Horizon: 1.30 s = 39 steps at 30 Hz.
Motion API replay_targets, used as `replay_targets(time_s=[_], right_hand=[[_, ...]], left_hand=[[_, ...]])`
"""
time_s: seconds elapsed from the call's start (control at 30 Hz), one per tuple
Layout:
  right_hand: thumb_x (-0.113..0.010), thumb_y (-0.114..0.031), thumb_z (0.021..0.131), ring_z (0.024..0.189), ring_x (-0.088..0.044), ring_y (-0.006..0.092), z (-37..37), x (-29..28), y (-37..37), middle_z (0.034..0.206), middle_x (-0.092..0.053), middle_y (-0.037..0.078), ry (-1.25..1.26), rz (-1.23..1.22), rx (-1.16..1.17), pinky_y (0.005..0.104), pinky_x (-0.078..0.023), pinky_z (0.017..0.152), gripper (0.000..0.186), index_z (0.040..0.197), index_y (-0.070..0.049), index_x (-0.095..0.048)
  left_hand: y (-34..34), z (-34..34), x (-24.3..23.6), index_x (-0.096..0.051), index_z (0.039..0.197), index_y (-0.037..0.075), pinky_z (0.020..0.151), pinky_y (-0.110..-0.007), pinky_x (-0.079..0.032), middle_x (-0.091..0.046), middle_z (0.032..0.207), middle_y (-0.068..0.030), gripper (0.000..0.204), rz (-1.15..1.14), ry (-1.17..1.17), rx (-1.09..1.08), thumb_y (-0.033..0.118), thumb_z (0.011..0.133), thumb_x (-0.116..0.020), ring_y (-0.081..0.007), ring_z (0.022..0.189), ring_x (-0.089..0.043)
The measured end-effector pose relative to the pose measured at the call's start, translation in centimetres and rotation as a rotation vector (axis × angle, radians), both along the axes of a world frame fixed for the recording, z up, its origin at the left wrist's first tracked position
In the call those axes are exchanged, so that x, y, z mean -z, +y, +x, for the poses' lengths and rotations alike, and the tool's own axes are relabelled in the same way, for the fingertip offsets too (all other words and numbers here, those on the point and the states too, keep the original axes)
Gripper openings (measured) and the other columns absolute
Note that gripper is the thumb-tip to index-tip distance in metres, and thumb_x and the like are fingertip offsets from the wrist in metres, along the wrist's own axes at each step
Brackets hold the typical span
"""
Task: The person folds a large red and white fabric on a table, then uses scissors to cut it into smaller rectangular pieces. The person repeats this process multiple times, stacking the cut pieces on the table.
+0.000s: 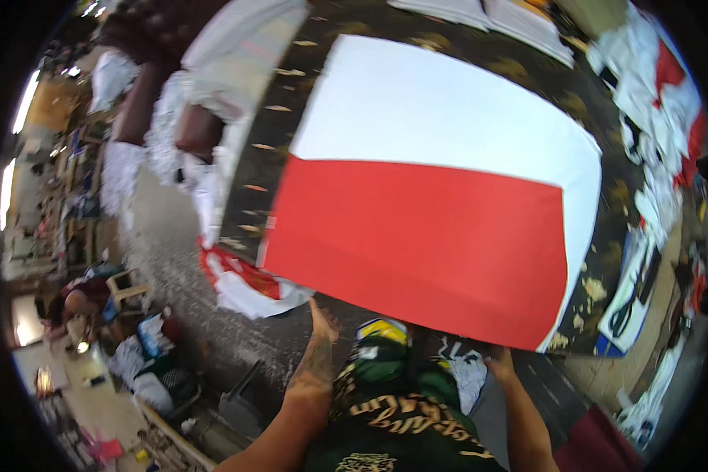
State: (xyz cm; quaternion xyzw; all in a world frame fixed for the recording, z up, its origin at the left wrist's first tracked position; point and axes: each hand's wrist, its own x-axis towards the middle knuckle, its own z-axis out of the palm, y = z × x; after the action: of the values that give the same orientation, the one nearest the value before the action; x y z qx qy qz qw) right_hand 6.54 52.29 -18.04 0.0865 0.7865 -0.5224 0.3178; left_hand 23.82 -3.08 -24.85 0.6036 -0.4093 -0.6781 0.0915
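Observation:
A large red fabric panel (417, 244) lies flat on the dark, worn table (267, 169), over a bigger white fabric sheet (448, 102) that shows along its far and right sides. My left hand (324, 321) is just below the table's near left edge, its thumb and fingers apart. Beside it, a bunched red and white cloth (248, 291) hangs off the table corner. At the red panel's near edge, toward the right, is my right hand (499, 362). Its fingers are partly hidden and blurred, so their grip does not show.
White cloths (448, 9) lie along the table's far edge, and a long white pile (248, 47) borders its left. Scissors (621, 318) rest on a white and blue piece at right. A crumpled cloth (466, 374) lies below the table edge. A person (79, 303) is at far left.

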Motion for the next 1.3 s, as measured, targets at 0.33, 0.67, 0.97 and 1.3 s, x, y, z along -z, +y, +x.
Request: replay_targets(time_s=[0.33,0.67,0.97,1.3], right_hand=[[-0.085,-0.020,0.090,0.100,-0.071,0.0179,3.2,-0.4,0.6,0.112,-0.080,0.013,-0.027,0.179,-0.012,0.0380,-0.055,0.091,0.042,0.125,0.001,-0.076],[-0.080,-0.004,0.093,0.091,-0.067,0.0107,-3.5,-33.4,-5.9,0.106,-0.073,0.004,0.385,-0.158,0.402,0.0279,-0.055,0.083,0.030,0.120,-0.002,-0.068],[-0.077,-0.025,0.100,0.075,-0.049,0.0078,-28.3,-39.1,-8.7,0.081,-0.057,-0.003,0.750,0.183,-0.109,0.0282,-0.040,0.066,0.026,0.094,0.000,-0.070],[-0.078,-0.034,0.098,0.065,-0.043,0.0115,-42.5,-24.8,-12.3,0.067,-0.050,0.000,0.608,0.345,0.157,0.0340,-0.037,0.061,0.040,0.082,0.000,-0.066]], left_hand=[[1.9,-0.5,-0.4,-0.060,0.145,0.005,0.112,-0.051,-0.051,-0.066,0.144,-0.0161,0.046,0.650,0.650,-0.397,0.033,0.109,-0.054,-0.0328,0.137,-0.061],[-8.3,-8.4,-32.3,-0.047,0.156,0.008,0.097,-0.037,-0.054,-0.069,0.133,-0.0107,0.057,-0.691,0.463,0.116,0.018,0.104,-0.068,-0.0204,0.126,-0.063],[-20.6,-40.3,-31.0,-0.075,0.102,0.004,0.052,-0.023,-0.037,-0.058,0.071,0.0046,0.028,-0.691,0.139,0.778,0.032,0.098,-0.080,-0.0061,0.059,-0.051],[-23.1,-54.6,-20.2,-0.079,0.118,-0.001,0.097,-0.043,-0.054,-0.079,0.108,-0.0201,0.052,-0.943,-0.185,0.767,0.041,0.088,-0.086,-0.0332,0.103,-0.074]])
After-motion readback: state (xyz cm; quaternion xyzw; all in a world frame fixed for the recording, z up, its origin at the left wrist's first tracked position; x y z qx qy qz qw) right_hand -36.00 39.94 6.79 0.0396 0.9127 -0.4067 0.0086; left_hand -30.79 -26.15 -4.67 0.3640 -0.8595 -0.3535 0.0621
